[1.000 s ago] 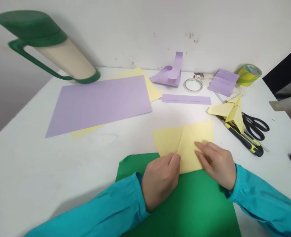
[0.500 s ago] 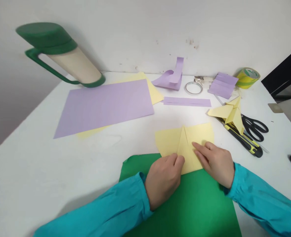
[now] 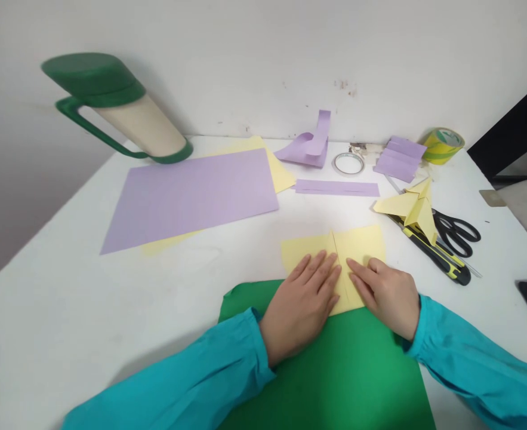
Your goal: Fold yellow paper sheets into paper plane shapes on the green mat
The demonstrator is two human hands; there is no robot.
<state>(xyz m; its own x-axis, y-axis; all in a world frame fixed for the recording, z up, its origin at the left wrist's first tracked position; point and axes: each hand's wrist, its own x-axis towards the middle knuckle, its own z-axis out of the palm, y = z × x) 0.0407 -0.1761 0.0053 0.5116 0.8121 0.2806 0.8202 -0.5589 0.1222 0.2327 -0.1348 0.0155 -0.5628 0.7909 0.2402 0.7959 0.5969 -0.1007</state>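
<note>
A sheet of yellow paper (image 3: 361, 242) lies partly on a green sheet (image 3: 353, 370), with a crease line running down its middle. My left hand (image 3: 305, 295) rests flat across the paper's left half, fingers stretched out and covering part of it. On the right half, my right hand (image 3: 386, 292) presses with its index finger and thumb extended and a little apart, the other fingers curled. Nothing shows between that finger and thumb.
A green-lidded jug (image 3: 133, 113) stands at back left, behind a purple sheet (image 3: 191, 197). Rightward lie a purple strip (image 3: 337, 187), a tape ring (image 3: 349, 163), a folded yellow paper plane (image 3: 413, 209), a utility knife (image 3: 437, 257), scissors (image 3: 458, 230) and a yellow tape roll (image 3: 442, 146).
My left hand has gone from curled fingers at the raised fold to lying flat on the paper. The fold now lies down. My right hand keeps its place on the paper.
</note>
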